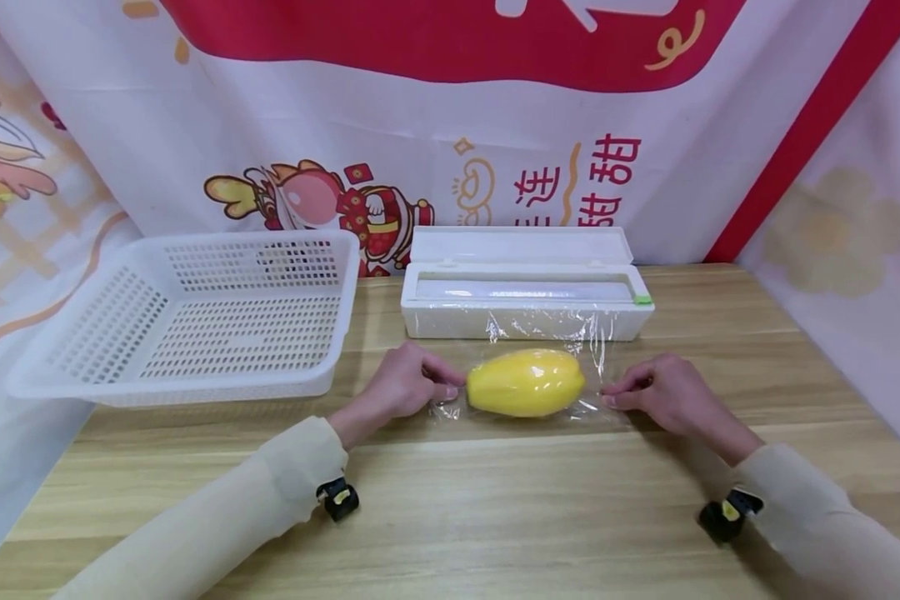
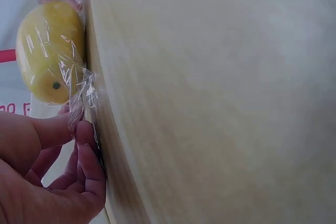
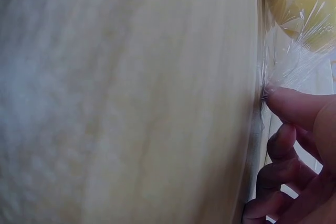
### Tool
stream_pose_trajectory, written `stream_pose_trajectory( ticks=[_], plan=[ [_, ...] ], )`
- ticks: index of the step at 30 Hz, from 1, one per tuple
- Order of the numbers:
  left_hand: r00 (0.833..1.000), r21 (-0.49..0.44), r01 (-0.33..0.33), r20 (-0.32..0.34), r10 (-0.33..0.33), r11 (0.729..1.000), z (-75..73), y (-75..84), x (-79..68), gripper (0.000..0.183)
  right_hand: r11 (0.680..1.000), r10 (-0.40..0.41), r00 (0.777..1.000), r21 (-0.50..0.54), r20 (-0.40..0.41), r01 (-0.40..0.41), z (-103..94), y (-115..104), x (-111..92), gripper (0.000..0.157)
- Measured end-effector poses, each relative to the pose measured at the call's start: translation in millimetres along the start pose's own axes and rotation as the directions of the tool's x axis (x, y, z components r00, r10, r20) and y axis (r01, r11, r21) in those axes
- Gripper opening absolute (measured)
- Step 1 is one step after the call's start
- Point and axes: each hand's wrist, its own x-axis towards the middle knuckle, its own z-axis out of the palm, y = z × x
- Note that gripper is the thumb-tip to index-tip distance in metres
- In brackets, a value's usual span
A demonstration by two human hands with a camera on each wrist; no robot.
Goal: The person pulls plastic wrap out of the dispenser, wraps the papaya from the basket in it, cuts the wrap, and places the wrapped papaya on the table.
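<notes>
A yellow papaya-shaped fruit [image 1: 526, 383] lies on its side on the table, with clear plastic wrap [image 1: 589, 407] over it and gathered at both ends. My left hand [image 1: 408, 382] pinches the gathered wrap at the fruit's left end between thumb and forefinger. On the other side, my right hand [image 1: 667, 392] pinches the wrap's right end, a short way off the fruit. In the left wrist view the bunched film [image 2: 79, 103] runs from the fruit into the left fingertips. The right wrist view has film [image 3: 294, 64] stretched from the fruit to the right thumb.
Behind the fruit stands a white cling-film box [image 1: 528, 321], lid raised, a roll inside and film hanging over its front. A white perforated basket [image 1: 318, 375] sits at the left on the wooden table [image 1: 450, 517]. Printed cloth [image 1: 390, 117] hangs along the back and sides.
</notes>
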Motion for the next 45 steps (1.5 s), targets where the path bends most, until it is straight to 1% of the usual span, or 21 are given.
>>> stream_pose_trajectory(
  ticks=[11, 17, 21, 25, 33, 40, 45],
  plan=[
    [1.000, 0.043, 0.009, -0.001, -0.009, 0.999, 3.7, 0.5, 2.4, 0.025, 0.999, -0.035, 0.999, -0.005, -0.033, 0.035, 0.0, 0, -1, 0.007],
    [1.000, 0.060, 0.017, 0.017, -0.018, 0.998, 1.7, 2.5, 2.5, 0.024, 0.999, -0.033, 0.999, 0.001, -0.021, 0.033, -0.2, 1, -1, 0.006],
    [0.999, 0.079, 0.001, 0.034, -0.004, 0.997, 0.9, 2.7, 2.8, 0.023, 1.000, -0.027, 1.000, 0.008, -0.012, 0.028, -0.1, 2, -1, 0.006],
    [0.999, 0.095, -0.010, 0.046, 0.006, 0.995, 0.5, 2.8, 3.1, 0.024, 0.999, -0.036, 0.999, 0.006, -0.019, 0.036, -0.4, 2, -1, 0.005],
    [0.998, 0.068, -0.003, 0.064, -0.001, 0.998, -0.9, 1.8, 4.7, 0.022, 1.000, -0.030, 0.999, 0.005, -0.009, 0.030, -1.0, 3, -1, 0.004],
    [0.997, 0.042, -0.004, 0.075, 0.001, 0.999, -2.8, -1.0, 9.0, 0.017, 0.999, -0.018, 1.000, 0.035, -0.010, 0.019, -1.1, 5, 0, 0.004],
    [0.995, -0.010, -0.010, 0.103, 0.011, 1.000, -6.8, -3.2, 10.3, 0.014, 0.999, 0.006, 1.000, 0.046, 0.017, -0.007, -2.8, 3, 0, 0.005]
  ],
)
